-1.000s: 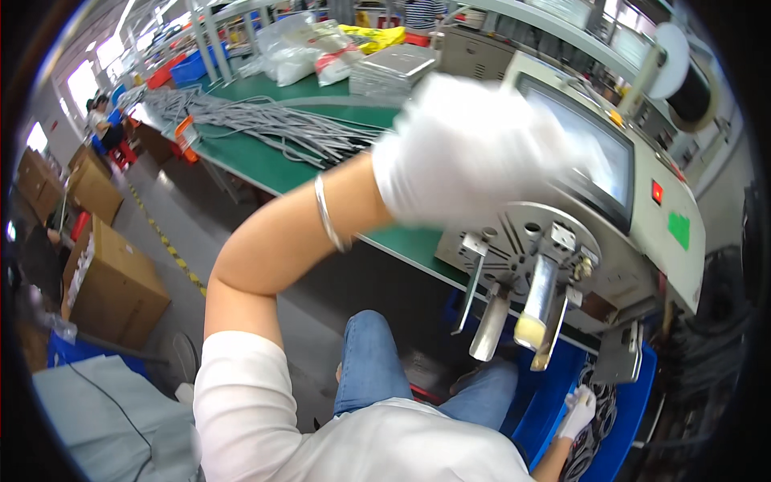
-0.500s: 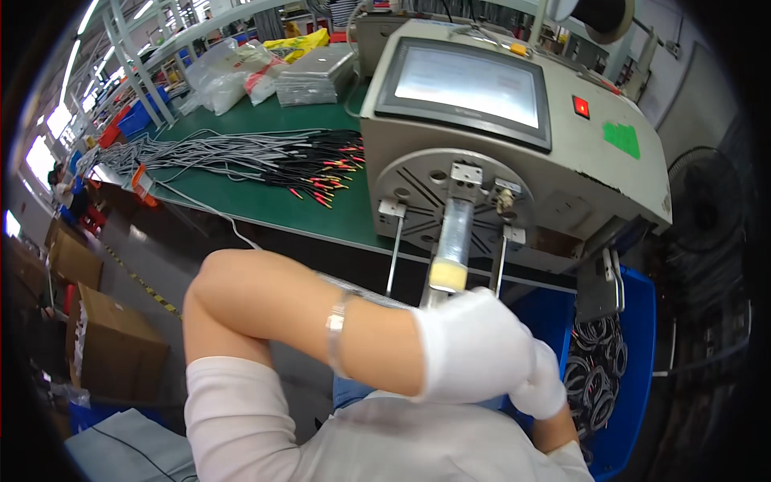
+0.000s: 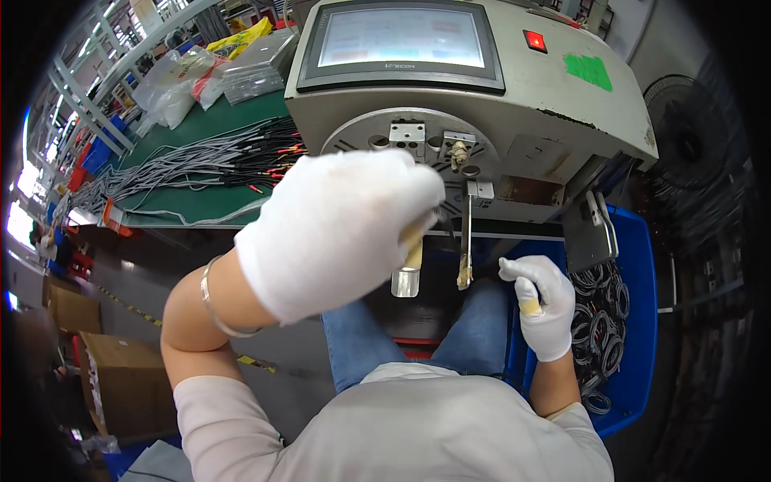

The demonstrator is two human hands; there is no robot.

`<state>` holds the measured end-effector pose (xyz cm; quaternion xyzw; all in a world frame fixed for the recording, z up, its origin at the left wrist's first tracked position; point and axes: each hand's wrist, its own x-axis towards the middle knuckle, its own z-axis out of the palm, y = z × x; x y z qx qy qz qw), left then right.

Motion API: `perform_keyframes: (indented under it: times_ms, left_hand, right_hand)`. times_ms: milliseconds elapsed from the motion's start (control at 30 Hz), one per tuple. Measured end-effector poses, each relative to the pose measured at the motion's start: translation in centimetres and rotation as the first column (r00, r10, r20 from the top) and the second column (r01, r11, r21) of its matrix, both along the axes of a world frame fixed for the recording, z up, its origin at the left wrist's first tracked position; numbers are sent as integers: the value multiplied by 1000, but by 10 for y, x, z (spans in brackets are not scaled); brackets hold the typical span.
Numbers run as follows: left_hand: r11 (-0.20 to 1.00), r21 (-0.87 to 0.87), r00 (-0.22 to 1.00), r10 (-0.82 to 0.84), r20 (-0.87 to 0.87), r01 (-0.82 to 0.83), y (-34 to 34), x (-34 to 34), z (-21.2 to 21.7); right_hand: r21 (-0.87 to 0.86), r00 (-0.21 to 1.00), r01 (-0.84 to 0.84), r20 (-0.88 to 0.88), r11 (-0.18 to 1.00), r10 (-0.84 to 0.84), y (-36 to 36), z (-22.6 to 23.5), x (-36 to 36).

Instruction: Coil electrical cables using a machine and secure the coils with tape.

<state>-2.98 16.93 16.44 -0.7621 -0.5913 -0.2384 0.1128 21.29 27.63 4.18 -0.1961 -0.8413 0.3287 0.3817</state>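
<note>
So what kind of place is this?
Probably a factory workshop: there's a machine with a screen, grey cables piled on a green bench, and a blue bin of coiled cables.

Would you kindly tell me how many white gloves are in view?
2: one on the left hand, in front of the disc; one on the right hand, near the blue bin. More might be hidden in the background.

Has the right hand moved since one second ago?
Yes: judged against the blue bin, the right hand has moved left, off the cable coils.
</note>
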Motion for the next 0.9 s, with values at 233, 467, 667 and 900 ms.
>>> perform_keyframes:
  times_ms: [233, 467, 667, 900]
  left_hand:
    - [945, 323, 944, -55, 326, -57, 33, -14, -40]
    - [954, 294, 803, -125, 583, -65, 40, -10, -55]
    - [956, 293, 923, -96, 372, -19, 37, -14, -50]
    - [993, -59, 538, 104, 836, -100, -13, -71, -87]
  right_hand:
    - [283, 986, 122, -147, 951, -83, 14, 22, -49]
    - [172, 967, 163, -223, 972, -123, 21, 20, -103]
    - [-96, 899, 236, -356, 967, -255, 17, 8, -111]
    - [-55, 927, 299, -219, 953, -304, 21, 17, -109]
